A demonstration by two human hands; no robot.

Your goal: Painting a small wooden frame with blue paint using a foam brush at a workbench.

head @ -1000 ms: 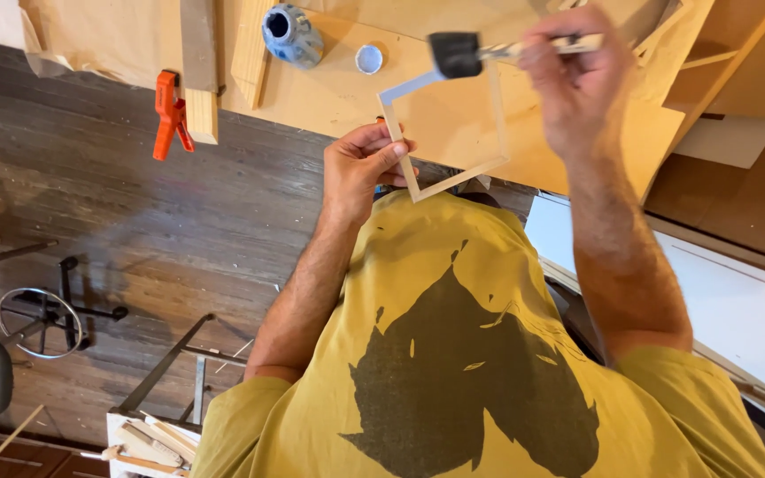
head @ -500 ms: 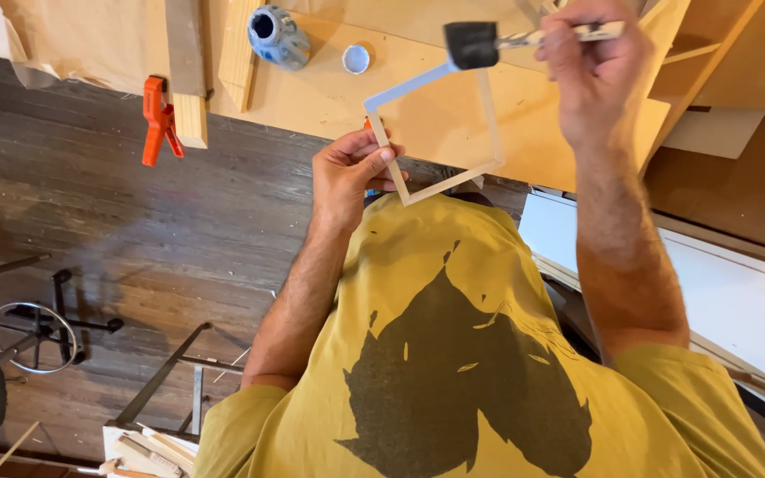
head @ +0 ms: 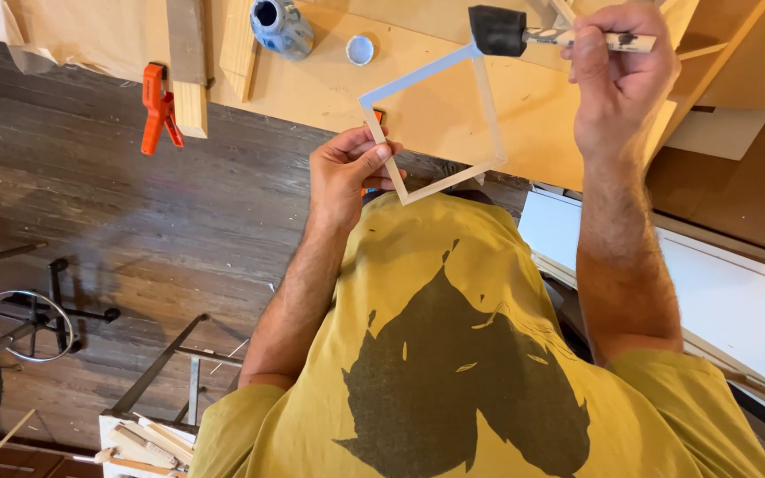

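- Left hand [head: 347, 173]: fingers pinching thin square frame [head: 431, 124] above worktop [head: 312, 84].
- Right hand [head: 617, 80]: fingers clamped on foam brush [head: 499, 31], touching frame's far corner.
- Advisable: light, even strokes; steady frame.

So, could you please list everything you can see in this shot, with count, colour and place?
wooden frame: one, pale with a bluish painted side, held above the workbench
foam brush: one, black head, at the frame's top corner
workbench: one, tan, across the top
open can: one, blue-grey, on the bench
can lid: one, silvery, beside the can
clamp: one, orange, at the bench edge
wood block: one, pale, next to the clamp
floor: dark wood planks
chair base: one, black, lower left
left hand: grips the frame's side
right hand: holds the brush handle
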